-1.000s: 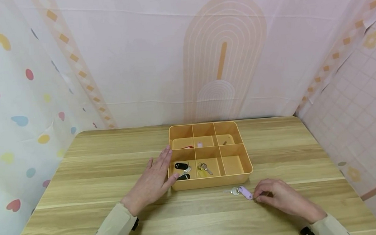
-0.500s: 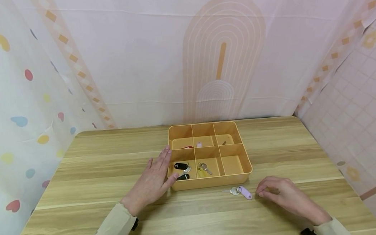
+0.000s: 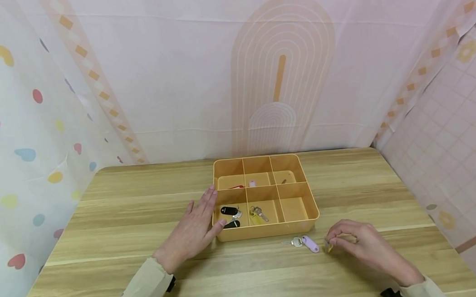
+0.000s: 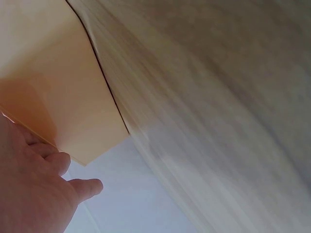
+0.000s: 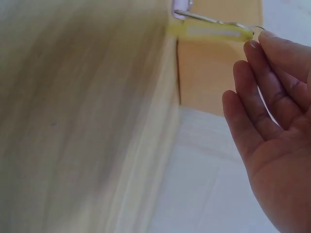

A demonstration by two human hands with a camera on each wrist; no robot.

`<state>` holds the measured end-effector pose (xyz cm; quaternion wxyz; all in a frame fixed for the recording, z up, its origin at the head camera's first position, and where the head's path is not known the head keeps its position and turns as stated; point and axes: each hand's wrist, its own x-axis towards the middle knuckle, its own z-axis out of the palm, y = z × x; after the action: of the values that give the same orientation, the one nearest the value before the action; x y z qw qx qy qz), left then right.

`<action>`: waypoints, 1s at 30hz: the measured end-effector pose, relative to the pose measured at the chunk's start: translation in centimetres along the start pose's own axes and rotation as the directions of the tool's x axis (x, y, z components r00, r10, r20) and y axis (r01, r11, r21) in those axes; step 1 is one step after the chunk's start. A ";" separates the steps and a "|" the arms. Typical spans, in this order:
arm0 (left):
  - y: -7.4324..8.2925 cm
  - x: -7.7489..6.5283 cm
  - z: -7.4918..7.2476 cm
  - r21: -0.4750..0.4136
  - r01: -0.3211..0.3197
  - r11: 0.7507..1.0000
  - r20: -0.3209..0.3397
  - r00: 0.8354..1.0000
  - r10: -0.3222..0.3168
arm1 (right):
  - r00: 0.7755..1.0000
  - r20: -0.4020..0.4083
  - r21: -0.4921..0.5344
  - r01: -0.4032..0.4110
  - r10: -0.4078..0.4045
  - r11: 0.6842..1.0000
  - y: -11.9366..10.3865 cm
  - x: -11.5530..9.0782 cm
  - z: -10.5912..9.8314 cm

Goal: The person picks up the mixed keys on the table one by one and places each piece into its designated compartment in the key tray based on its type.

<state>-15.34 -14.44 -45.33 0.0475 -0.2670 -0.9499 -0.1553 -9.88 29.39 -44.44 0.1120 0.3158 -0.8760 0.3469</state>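
An orange six-compartment box [image 3: 267,230] stands on the wooden table. Along its left wall rests my left hand [image 3: 192,233], fingers extended and thumb at the front left corner. To the right of the box, my right hand [image 3: 362,245] pinches the ring of a key with a yellow key tag [image 5: 214,33] between thumb and forefinger. The tag and its key [image 5: 209,19] hang from the fingertips; how far above the table, I cannot tell. Just left of them lies a key with a lilac key tag [image 3: 310,244], in front of the box.
In the front left compartment are black key tags [image 3: 229,210] with keys. The front middle one holds a yellow-tagged key [image 3: 260,214]. Behind, a red tag [image 3: 236,186], a pale pink tag [image 3: 252,183] and a small dark piece [image 3: 283,181] show partly. A patterned cloth [image 3: 176,79] hangs behind.
My right hand has shifted slightly right and lifted, away from the lilac tag. The yellow-tagged key now shows below its fingertips. My left hand and the box have not visibly moved.
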 end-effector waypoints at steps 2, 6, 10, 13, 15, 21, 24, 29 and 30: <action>0.0 0.0 0.0 -0.001 -0.001 1.000 -0.001 1.000 0.001 | 1.000 -0.018 -0.008 0.014 -0.014 1.000 -0.2 0.1 -0.1; 0.0 0.0 0.0 -0.002 0.002 1.000 0.004 1.000 -0.002 | 0.999 -0.040 -0.020 0.027 -0.027 0.999 -0.5 0.4 -0.3; 0.0 -0.1 0.0 -0.003 0.003 1.000 -0.001 1.000 -0.003 | 0.997 -0.061 -0.020 0.046 -0.047 0.999 -1.0 0.9 -0.5; 0.0 0.0 0.0 -0.003 0.001 1.000 -0.006 1.000 -0.001 | 0.995 -0.077 -0.002 0.057 -0.057 0.998 -1.4 1.4 -0.7; 0.0 0.0 0.0 -0.005 0.002 1.000 -0.005 1.000 -0.002 | 0.994 -0.090 0.009 0.064 -0.063 0.998 -1.8 1.8 -0.8; 0.1 0.0 0.0 -0.008 0.003 1.000 -0.002 1.000 -0.003 | 0.990 -0.132 0.012 0.052 -0.050 0.999 -3.1 3.1 -1.0; 0.1 0.0 -0.1 -0.009 0.003 1.000 0.001 1.000 -0.003 | 0.989 -0.146 0.010 0.039 -0.037 0.999 -3.7 3.8 -0.9; 0.1 -0.1 -0.1 -0.012 0.010 1.000 0.008 1.000 -0.010 | 0.988 -0.154 0.050 0.021 -0.013 0.999 -4.6 5.1 -0.7; 0.1 -0.1 -0.2 -0.013 0.011 1.000 0.010 1.000 -0.011 | 0.988 -0.156 0.058 0.021 -0.012 0.998 -4.7 5.3 -0.6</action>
<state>-15.18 -14.43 -45.17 0.0400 -0.2628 -0.9506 -0.1604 -11.06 24.64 -39.22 0.1733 0.2983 -0.8511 0.3957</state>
